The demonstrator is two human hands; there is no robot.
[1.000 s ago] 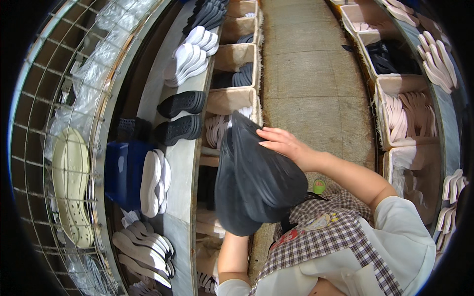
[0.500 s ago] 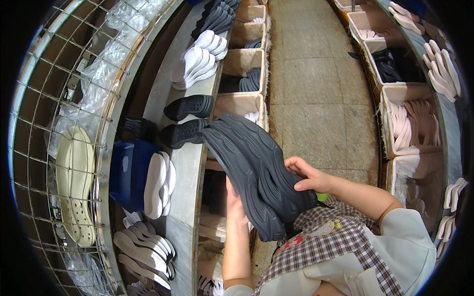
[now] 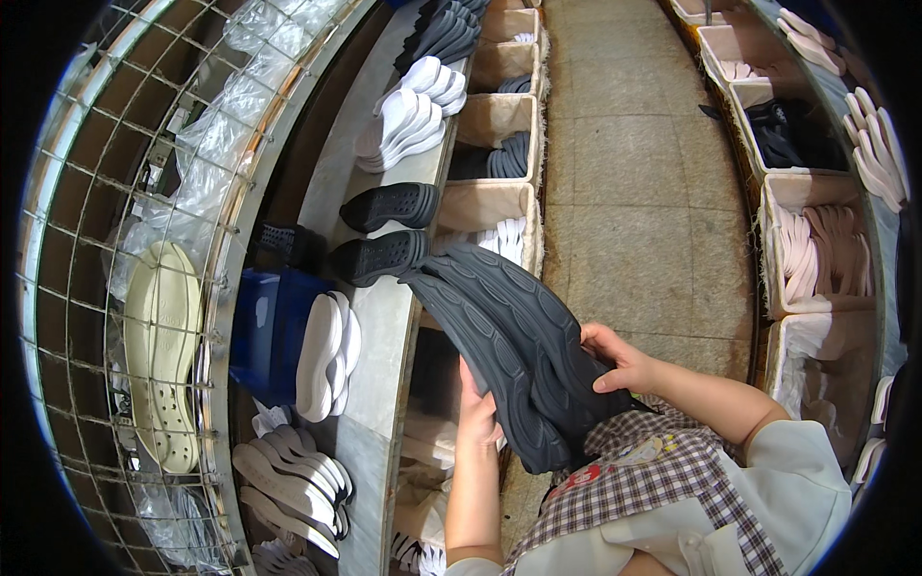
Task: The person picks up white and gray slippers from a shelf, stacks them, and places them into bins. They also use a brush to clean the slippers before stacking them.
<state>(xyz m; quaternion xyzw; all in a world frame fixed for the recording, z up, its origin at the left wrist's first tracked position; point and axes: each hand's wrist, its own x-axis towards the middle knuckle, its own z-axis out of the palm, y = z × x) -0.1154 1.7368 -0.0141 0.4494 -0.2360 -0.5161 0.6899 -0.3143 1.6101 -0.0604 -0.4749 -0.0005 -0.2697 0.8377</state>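
Observation:
A stack of dark grey shoe soles (image 3: pixel 514 336) is held in front of my apron, with wavy ridged sidewalls facing up. My left hand (image 3: pixel 477 408) supports the stack from its left side, fingers partly hidden beneath it. On the other side my right hand (image 3: pixel 622 363) grips the near right end, thumb on top and fingers curled at the edge. The far end of the stack reaches the shelf edge, close to two black soles (image 3: pixel 384 257) with holes.
On the left shelf (image 3: pixel 370 379) lie white soles (image 3: pixel 403 127), more pale soles (image 3: pixel 327 355) and a blue bin (image 3: pixel 269 331). Behind wire mesh are cream soles (image 3: pixel 163 355). Cloth-lined bins (image 3: pixel 490 197) line the aisle's left; others (image 3: pixel 821 298) stand right of the tiled floor (image 3: pixel 634 173).
The whole view has shifted, so the surroundings sit slightly further right. The sole stack has come a little nearer to me, and both hands still hold it.

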